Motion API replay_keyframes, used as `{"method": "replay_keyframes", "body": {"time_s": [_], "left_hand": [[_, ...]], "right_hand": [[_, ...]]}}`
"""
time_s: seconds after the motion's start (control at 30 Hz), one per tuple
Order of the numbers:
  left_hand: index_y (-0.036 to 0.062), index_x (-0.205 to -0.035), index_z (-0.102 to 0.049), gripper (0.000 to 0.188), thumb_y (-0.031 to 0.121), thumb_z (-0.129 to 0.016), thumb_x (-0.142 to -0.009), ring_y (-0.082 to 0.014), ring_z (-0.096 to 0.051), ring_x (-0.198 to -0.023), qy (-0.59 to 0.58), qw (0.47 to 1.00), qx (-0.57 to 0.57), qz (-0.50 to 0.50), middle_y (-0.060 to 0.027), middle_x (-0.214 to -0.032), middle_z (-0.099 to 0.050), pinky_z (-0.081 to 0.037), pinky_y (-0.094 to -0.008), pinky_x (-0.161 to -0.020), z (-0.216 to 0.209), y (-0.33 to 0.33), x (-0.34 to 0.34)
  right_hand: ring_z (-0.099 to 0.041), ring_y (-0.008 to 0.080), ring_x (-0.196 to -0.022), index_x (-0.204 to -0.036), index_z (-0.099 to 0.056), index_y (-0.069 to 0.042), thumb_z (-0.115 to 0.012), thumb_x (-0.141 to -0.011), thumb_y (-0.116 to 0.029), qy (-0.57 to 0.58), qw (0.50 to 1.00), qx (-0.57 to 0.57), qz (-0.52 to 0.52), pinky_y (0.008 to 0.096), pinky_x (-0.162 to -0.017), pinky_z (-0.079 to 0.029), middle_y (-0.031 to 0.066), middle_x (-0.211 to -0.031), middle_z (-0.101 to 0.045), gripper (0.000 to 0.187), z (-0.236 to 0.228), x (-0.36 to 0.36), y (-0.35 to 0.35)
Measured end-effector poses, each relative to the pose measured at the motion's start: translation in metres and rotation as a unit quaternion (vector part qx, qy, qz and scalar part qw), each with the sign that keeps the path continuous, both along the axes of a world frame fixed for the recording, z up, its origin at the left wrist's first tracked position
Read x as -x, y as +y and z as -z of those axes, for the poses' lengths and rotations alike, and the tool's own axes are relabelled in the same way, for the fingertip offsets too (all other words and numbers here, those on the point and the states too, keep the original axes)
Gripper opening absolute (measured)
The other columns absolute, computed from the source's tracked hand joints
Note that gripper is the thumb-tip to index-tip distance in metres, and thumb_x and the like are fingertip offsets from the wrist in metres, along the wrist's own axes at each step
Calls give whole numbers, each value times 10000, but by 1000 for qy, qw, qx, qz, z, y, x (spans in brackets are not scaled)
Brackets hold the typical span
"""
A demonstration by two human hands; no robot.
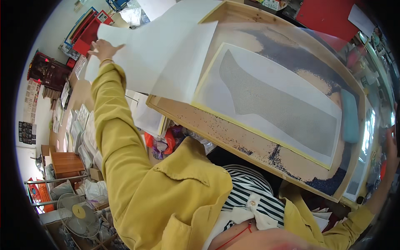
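A large white sheet (pixel 162 54) stretches from the far left across the left end of a shallow wooden tray (pixel 196 118). My left hand (pixel 105 51) is at the sheet's left edge, fingers and thumb spread. Inside the tray lies a white template sheet (pixel 216 89) with a yellow border and a boot-like shape of tiny dots (pixel 271 102). Small dark grains (pixel 329 183) are scattered around it. A teal block (pixel 349 116) rests at the tray's right end. My right hand (pixel 391 143) is beyond that end, at the dark picture rim; its fingers are mostly hidden.
Below the sheet's lower edge are stacked papers (pixel 148 114) and a red plastic bag (pixel 166 141). A fan (pixel 79 214) stands at the lower left, near a wooden box (pixel 66 162). Red boxes (pixel 89 33) sit beyond my left hand. A red board (pixel 325 21) lies behind the tray.
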State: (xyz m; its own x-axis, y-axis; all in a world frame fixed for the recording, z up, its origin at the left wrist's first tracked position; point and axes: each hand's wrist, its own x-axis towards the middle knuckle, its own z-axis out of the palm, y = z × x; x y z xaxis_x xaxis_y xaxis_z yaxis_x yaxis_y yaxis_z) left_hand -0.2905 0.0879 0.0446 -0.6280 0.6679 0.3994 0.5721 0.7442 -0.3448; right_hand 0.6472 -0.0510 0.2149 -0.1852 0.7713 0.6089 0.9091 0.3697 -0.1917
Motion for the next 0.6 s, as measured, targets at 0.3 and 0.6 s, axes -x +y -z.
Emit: {"method": "replay_keyframes", "body": {"time_s": [0.3, 0.6], "left_hand": [[-104, -1524, -206, 1216, 673, -735, -753, -459, -32, -1517, 75, 994, -64, 45, -248, -1640, -94, -66, -772, -1105, 76, -7, -29], [-23, -1530, -236, 1005, 519, -728, -841, -454, -132, -1454, -25, 992, -77, 96, -244, -1575, -162, -183, -725, -1068, 75, -1, -20]], "right_hand": [[-375, 65, -633, -1550, -352, -179, -684, -947, -305, -7, 975, 223, -18, 190, -599, -360, 16, -1555, -394, 700, 70, -52, -2], [-460, 81, -683, -1562, -351, -169, -677, -945, -257, 4, 973, 230, -9, 191, -651, -410, 61, -1560, -417, 704, 75, -64, 20]]}}
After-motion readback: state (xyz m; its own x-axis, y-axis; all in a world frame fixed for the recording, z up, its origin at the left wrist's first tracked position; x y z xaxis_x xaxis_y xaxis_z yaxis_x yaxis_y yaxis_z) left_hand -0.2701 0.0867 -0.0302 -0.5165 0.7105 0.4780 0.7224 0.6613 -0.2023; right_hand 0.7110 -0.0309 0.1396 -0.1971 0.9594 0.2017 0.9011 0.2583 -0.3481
